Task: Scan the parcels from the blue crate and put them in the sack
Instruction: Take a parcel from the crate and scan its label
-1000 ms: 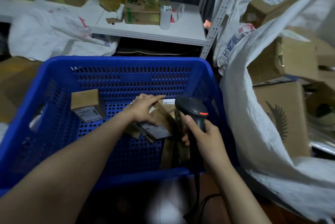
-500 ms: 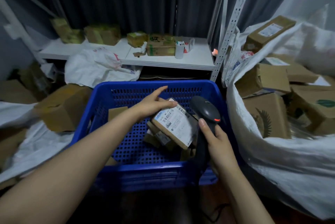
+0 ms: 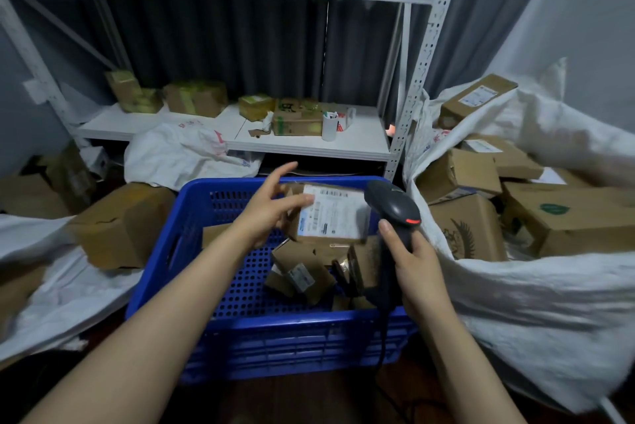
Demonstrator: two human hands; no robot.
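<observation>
blue perforated crate (image 3: 192,203); white sack (image 3: 549,303)

Left hand (image 3: 271,209) pinches the parcel (image 3: 335,217); right hand (image 3: 417,263) grips the scanner (image 3: 395,205).

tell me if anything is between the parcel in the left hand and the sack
Yes: the scanner, gripped in the right hand, is just right of the parcel, between it and the sack rim. The sack mouth itself is open.

A white metal shelving rack (image 3: 309,145) stands before a dark grey pleated curtain (image 3: 240,52); pale grey wall (image 3: 567,11) at right, dark wooden floor (image 3: 309,399), dim light.
</observation>
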